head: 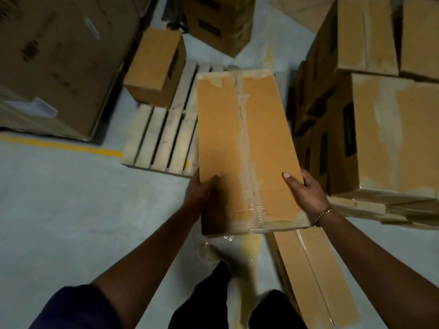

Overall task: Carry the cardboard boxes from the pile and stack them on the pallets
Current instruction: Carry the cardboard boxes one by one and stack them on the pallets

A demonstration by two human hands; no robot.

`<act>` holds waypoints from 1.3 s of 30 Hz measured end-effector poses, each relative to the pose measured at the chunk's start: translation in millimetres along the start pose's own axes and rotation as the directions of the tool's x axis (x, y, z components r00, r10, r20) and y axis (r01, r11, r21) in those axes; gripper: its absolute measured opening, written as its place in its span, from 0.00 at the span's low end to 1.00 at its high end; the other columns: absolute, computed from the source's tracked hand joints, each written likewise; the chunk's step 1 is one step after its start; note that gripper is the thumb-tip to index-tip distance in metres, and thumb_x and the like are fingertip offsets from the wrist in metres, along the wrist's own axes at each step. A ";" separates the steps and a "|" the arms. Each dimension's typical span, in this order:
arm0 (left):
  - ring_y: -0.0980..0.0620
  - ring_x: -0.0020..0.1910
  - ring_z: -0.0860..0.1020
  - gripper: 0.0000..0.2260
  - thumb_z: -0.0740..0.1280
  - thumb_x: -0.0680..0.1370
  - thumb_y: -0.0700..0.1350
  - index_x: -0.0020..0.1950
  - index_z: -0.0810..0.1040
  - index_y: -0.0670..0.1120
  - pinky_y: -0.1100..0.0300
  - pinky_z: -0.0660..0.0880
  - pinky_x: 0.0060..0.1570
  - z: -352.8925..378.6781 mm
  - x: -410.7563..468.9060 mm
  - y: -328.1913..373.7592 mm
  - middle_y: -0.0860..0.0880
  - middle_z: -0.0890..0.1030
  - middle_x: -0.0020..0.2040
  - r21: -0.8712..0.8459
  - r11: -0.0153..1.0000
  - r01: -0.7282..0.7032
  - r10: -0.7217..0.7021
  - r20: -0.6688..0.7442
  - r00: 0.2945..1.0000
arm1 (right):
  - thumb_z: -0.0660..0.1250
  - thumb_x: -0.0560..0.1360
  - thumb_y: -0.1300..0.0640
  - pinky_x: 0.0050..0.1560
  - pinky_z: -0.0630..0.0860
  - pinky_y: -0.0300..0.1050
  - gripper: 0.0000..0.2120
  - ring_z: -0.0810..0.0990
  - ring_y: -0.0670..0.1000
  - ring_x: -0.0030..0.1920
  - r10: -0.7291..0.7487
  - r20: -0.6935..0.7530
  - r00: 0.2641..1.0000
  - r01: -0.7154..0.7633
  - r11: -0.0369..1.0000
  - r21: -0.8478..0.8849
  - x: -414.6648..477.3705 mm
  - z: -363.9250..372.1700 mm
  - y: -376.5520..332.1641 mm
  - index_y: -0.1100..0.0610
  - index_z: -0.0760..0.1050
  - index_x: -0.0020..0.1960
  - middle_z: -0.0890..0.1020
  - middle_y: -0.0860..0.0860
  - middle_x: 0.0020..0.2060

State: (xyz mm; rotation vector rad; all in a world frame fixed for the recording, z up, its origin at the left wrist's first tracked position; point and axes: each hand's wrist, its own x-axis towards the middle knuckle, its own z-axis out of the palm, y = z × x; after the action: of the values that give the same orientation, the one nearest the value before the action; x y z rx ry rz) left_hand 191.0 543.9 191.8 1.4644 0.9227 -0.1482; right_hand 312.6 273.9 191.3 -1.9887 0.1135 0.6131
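both hands, left hand and right hand, grasped the long cardboard box by its near sides, raised above the pallet.

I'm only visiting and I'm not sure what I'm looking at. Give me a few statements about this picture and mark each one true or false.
1. The left hand and the right hand both hold the long cardboard box. True.
2. The wooden pallet ahead is piled full of boxes. False: only one small box can be seen on it, at its far end.
3. The bracelet is on the left wrist. False: it is on the right wrist.
4. A yellow line runs across the floor. True.
5. A second long box lies low by the person's right leg. True.
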 end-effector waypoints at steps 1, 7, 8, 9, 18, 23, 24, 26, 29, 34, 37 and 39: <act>0.50 0.59 0.80 0.29 0.75 0.72 0.61 0.70 0.74 0.55 0.46 0.78 0.62 -15.4 6.1 11.5 0.53 0.82 0.61 -0.016 1.000 -0.016 0.015 -0.004 1.000 | 0.70 0.78 0.46 0.59 0.77 0.45 0.16 0.82 0.43 0.55 -0.025 -0.004 1.000 0.025 0.999 0.021 3.7 12.3 -18.2 0.49 0.79 0.64 0.84 0.44 0.56; 0.48 0.58 0.81 0.33 0.76 0.70 0.61 0.71 0.74 0.51 0.45 0.78 0.61 -95.4 37.0 70.2 0.51 0.83 0.60 -0.038 0.997 -0.071 0.067 -0.101 0.993 | 0.71 0.77 0.43 0.62 0.79 0.50 0.17 0.83 0.44 0.55 -0.080 0.000 0.997 0.080 0.994 0.072 29.5 78.5 -96.7 0.45 0.79 0.64 0.85 0.41 0.54; 0.48 0.58 0.81 0.31 0.76 0.72 0.59 0.72 0.74 0.50 0.46 0.78 0.61 -105.9 42.2 78.8 0.50 0.82 0.61 -0.031 0.997 -0.076 0.072 -0.109 0.991 | 0.72 0.76 0.41 0.62 0.79 0.52 0.18 0.83 0.44 0.55 -0.079 0.005 0.997 0.078 0.994 0.075 35.5 86.7 -105.3 0.44 0.79 0.64 0.85 0.40 0.54; 0.47 0.59 0.80 0.30 0.75 0.73 0.58 0.73 0.73 0.50 0.47 0.78 0.61 -115.5 47.7 86.6 0.50 0.82 0.62 -0.024 0.996 -0.087 0.084 -0.114 0.990 | 0.72 0.74 0.38 0.62 0.79 0.54 0.20 0.83 0.45 0.55 -0.080 0.014 0.997 0.079 0.994 0.081 42.4 94.9 -112.9 0.42 0.79 0.64 0.85 0.40 0.54; 0.48 0.59 0.80 0.31 0.74 0.73 0.62 0.73 0.73 0.53 0.45 0.78 0.62 -178.4 134.8 140.0 0.51 0.82 0.61 0.056 0.990 -0.131 0.136 -0.115 0.984 | 0.71 0.77 0.42 0.65 0.77 0.55 0.21 0.81 0.46 0.59 -0.076 0.006 0.997 0.074 0.986 0.150 108.2 166.5 -175.0 0.44 0.77 0.68 0.84 0.42 0.58; 0.48 0.59 0.80 0.31 0.74 0.73 0.62 0.72 0.72 0.54 0.45 0.77 0.62 -202.8 202.4 175.5 0.51 0.81 0.62 0.113 0.988 -0.103 0.111 -0.068 0.992 | 0.71 0.73 0.35 0.67 0.76 0.60 0.30 0.80 0.50 0.62 0.003 -0.004 1.000 -0.002 0.984 0.179 158.9 201.4 -199.6 0.44 0.73 0.72 0.82 0.45 0.63; 0.47 0.60 0.79 0.31 0.74 0.73 0.62 0.73 0.71 0.54 0.45 0.77 0.62 -207.7 215.2 182.7 0.51 0.80 0.62 0.121 0.988 -0.092 0.100 -0.059 0.993 | 0.71 0.72 0.33 0.67 0.76 0.60 0.31 0.80 0.51 0.63 0.029 -0.003 1.000 -0.028 0.983 0.180 170.1 207.4 -203.3 0.43 0.73 0.72 0.81 0.45 0.63; 0.47 0.60 0.79 0.31 0.73 0.74 0.61 0.73 0.70 0.54 0.45 0.77 0.62 -216.9 238.7 197.6 0.52 0.79 0.62 0.127 0.988 -0.082 0.087 -0.032 0.996 | 0.72 0.71 0.32 0.67 0.75 0.61 0.34 0.79 0.52 0.64 0.073 0.010 0.997 -0.073 0.976 0.205 189.0 220.8 -212.4 0.43 0.72 0.73 0.80 0.46 0.65; 0.48 0.59 0.79 0.29 0.73 0.75 0.59 0.73 0.70 0.54 0.45 0.77 0.63 -225.7 270.2 213.8 0.53 0.79 0.61 0.125 0.990 -0.061 0.063 -0.016 0.998 | 0.71 0.74 0.36 0.70 0.72 0.58 0.32 0.76 0.52 0.66 0.101 0.008 0.995 -0.101 0.973 0.210 210.2 236.5 -230.4 0.45 0.70 0.75 0.78 0.45 0.66; 0.48 0.61 0.78 0.30 0.73 0.75 0.58 0.75 0.69 0.54 0.46 0.76 0.64 -227.3 319.0 239.6 0.51 0.79 0.65 0.149 0.989 -0.025 0.020 0.038 0.999 | 0.72 0.71 0.32 0.67 0.75 0.61 0.34 0.80 0.54 0.63 0.158 0.002 0.988 -0.154 0.964 0.217 247.0 243.6 -244.3 0.44 0.72 0.72 0.81 0.46 0.64; 0.47 0.64 0.78 0.31 0.73 0.75 0.59 0.75 0.69 0.54 0.46 0.75 0.66 -224.2 346.8 259.3 0.50 0.79 0.67 0.194 0.981 -0.019 0.005 0.073 0.997 | 0.71 0.74 0.36 0.68 0.75 0.60 0.26 0.80 0.53 0.63 0.171 -0.025 0.985 -0.159 0.954 0.252 267.2 245.7 -255.2 0.42 0.74 0.69 0.81 0.45 0.62; 0.46 0.65 0.77 0.32 0.73 0.75 0.59 0.76 0.68 0.53 0.48 0.74 0.66 -221.7 365.7 271.4 0.50 0.78 0.67 0.218 0.976 -0.012 -0.009 0.094 0.995 | 0.71 0.75 0.39 0.66 0.76 0.59 0.22 0.81 0.52 0.61 0.169 -0.036 0.985 -0.153 0.950 0.271 279.5 247.8 -263.9 0.42 0.75 0.68 0.83 0.45 0.60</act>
State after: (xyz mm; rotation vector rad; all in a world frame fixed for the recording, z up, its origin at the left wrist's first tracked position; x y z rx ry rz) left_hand 500.2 944.3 215.7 1.6465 0.8479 -0.3242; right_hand 551.0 664.2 184.3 -1.7455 0.3791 0.6092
